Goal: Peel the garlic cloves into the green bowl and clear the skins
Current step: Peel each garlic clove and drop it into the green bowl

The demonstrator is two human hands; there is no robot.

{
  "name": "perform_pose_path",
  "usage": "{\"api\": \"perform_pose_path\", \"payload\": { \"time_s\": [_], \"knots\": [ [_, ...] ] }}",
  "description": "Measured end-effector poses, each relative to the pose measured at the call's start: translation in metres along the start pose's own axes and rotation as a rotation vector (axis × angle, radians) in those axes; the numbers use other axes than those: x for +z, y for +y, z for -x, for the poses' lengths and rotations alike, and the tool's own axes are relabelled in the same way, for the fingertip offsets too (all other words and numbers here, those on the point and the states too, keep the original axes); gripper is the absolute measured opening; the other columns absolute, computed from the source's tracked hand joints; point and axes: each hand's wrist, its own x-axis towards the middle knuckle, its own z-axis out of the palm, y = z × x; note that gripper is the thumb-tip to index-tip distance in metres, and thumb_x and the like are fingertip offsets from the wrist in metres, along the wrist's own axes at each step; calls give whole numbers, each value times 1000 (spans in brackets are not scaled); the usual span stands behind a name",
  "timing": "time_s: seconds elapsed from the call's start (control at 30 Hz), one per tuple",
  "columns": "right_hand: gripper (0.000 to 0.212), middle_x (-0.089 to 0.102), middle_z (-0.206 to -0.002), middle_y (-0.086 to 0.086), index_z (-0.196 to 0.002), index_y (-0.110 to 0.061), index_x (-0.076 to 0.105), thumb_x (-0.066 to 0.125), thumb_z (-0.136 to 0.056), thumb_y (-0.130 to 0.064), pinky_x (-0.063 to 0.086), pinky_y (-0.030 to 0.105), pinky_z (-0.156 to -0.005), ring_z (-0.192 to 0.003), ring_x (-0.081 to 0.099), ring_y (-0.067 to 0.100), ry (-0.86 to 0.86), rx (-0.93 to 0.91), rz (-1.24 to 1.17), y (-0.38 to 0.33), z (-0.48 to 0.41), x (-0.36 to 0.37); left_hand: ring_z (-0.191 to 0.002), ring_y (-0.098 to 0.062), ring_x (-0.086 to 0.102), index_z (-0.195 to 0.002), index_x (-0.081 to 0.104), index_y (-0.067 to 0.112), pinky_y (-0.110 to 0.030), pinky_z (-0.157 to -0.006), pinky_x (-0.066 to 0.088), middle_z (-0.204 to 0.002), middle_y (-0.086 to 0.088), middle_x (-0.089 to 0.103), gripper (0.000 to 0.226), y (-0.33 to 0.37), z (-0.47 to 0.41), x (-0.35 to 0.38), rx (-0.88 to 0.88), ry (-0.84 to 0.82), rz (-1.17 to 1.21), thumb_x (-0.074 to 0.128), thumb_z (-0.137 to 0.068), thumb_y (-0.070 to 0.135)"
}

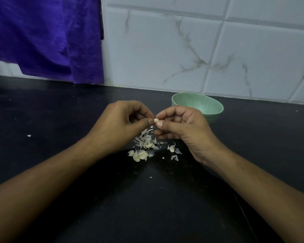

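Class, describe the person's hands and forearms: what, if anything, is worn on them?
Nothing is worn. The left hand and right hand are ungloved, with no rings showing. Both forearms are bare to the frame's edge: no sleeves, watch or bracelet. Visible thumbnails are short, unpainted.

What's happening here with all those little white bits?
A person is peeling garlic. The left hand and the right hand both pinch one small garlic clove at the fingertips, above a black counter. Under the hands lies a pile of skins, with a few more cloves beside it. The green bowl stands behind the right hand, and no cloves show in the part of its inside that can be seen.
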Motion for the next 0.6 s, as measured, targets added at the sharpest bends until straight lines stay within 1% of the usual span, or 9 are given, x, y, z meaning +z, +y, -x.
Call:
{"api": "perform_pose_path", "payload": {
  "time_s": [0.1,0.13,0.2,0.27,0.3,0.43,0.53,0.6],
  "knots": [
    [14,74,-88,24,-101,6,70,74,-88,6,64,44,-74,-72,73,26,4,-12,18,0,0,0,-67,-2,70,-89,79,26,-13,-61,49,-71,15,73,3,2,2,-1,39,3,-70,79,-92,27],
    [14,74,-87,23,-101,6,70,74,-88,6,64,43,-73,-72,73,25,6,-16,24,1,1,0,-68,0,69,-89,79,27,-12,-61,47,-71,16,73,3,2,2,-2,53,4,-102,79,-92,27],
    [13,74,-84,21,-100,5,71,74,-88,6,64,41,-72,-71,74,25,6,-26,39,1,0,1,-69,1,69,-87,79,27,-14,-61,47,-71,17,72,4,3,2,-2,73,2,-155,79,-91,29],
    [12,74,-84,22,-99,5,71,75,-87,6,65,41,-71,-71,74,26,-2,-30,53,1,0,2,-68,-1,69,-84,77,28,-23,-62,52,-70,16,72,6,4,2,-2,75,5,-168,79,-89,29],
    [12,74,-84,23,-99,6,71,75,-87,6,65,40,-71,-72,74,27,-5,-29,59,1,0,2,-67,-2,69,-81,77,27,-25,-61,53,-69,16,72,7,4,3,-2,72,11,-162,78,-88,30],
    [10,74,-82,21,-97,4,71,74,-87,6,65,37,-69,-71,75,26,-19,-26,57,0,1,4,-65,-2,68,-77,75,26,-19,-59,50,-68,17,71,5,5,4,-2,46,20,-136,75,-81,29],
    [10,74,-81,21,-98,3,70,73,-88,5,65,35,-67,-70,74,25,-16,-7,-11,-2,0,3,-65,-4,67,-79,74,25,-19,-59,49,-70,13,72,5,3,2,-2,16,-14,-124,73,-84,24],
    [10,74,-83,20,-100,3,70,72,-90,2,64,34,-67,-71,74,25,-21,9,-50,-3,-1,2,-66,-5,67,-82,73,25,-22,-60,50,-71,11,72,8,1,2,-1,4,-31,-124,70,-88,21]
  ]
}}
